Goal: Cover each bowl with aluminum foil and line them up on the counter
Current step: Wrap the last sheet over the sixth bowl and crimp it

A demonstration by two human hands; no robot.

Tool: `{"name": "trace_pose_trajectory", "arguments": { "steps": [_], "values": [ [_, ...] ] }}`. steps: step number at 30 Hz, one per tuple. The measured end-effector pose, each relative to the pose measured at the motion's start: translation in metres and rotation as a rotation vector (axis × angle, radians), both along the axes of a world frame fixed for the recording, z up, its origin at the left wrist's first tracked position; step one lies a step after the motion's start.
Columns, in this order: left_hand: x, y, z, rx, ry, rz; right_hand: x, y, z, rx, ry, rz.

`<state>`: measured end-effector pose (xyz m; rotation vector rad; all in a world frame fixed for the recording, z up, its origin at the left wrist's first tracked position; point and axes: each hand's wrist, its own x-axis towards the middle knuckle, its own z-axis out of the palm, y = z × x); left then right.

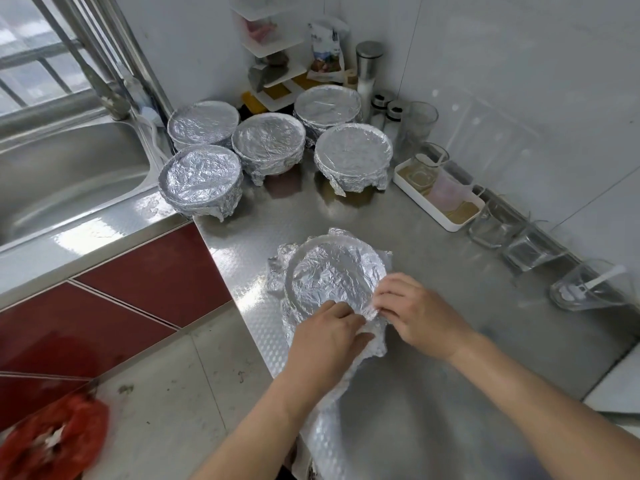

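Sixth bowl [332, 275], foil [277, 271] part-fitted; on the counter [433, 220] just beyond both hands.
At its near rim the left hand [325, 337] and right hand [415, 313] meet, fingers curled into loose foil, apparently pinching it; tips are buried. Five covered bowls [268, 142] stand well beyond the left hand. Foil likely light, tear-prone, crease-holding: take the free edge, tuck under the rim.

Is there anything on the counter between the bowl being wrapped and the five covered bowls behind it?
Nothing visible does. Only bare counter lies between the bowl, whose foil the left hand and right hand hold, and the covered bowls.
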<state>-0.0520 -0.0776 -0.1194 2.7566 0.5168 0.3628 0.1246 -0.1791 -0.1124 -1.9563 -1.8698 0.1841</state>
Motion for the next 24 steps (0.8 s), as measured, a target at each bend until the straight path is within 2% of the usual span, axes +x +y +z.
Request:
{"name": "trace_pose_trajectory", "arguments": {
  "steps": [2,4,8,11,17,24],
  "values": [
    [0.004,0.003,0.007,-0.102,-0.032,0.026,0.002,-0.002,0.006,-0.010,0.015,-0.098],
    [0.006,0.017,0.008,-0.093,-0.005,0.083,-0.002,-0.001,0.008,-0.041,0.007,-0.136],
    [0.006,0.046,0.000,-0.025,0.272,0.122,-0.020,0.000,-0.006,-0.166,0.014,-0.086],
    [0.002,0.047,0.001,0.022,0.345,0.092,-0.025,0.000,-0.010,-0.179,0.077,-0.094],
    [-0.011,0.045,0.013,-0.095,0.141,-0.114,-0.034,-0.004,-0.004,-0.032,0.119,-0.052],
    [-0.035,0.047,0.000,-0.099,0.044,-0.151,-0.040,-0.001,-0.013,0.040,0.035,-0.029]
  ]
}}
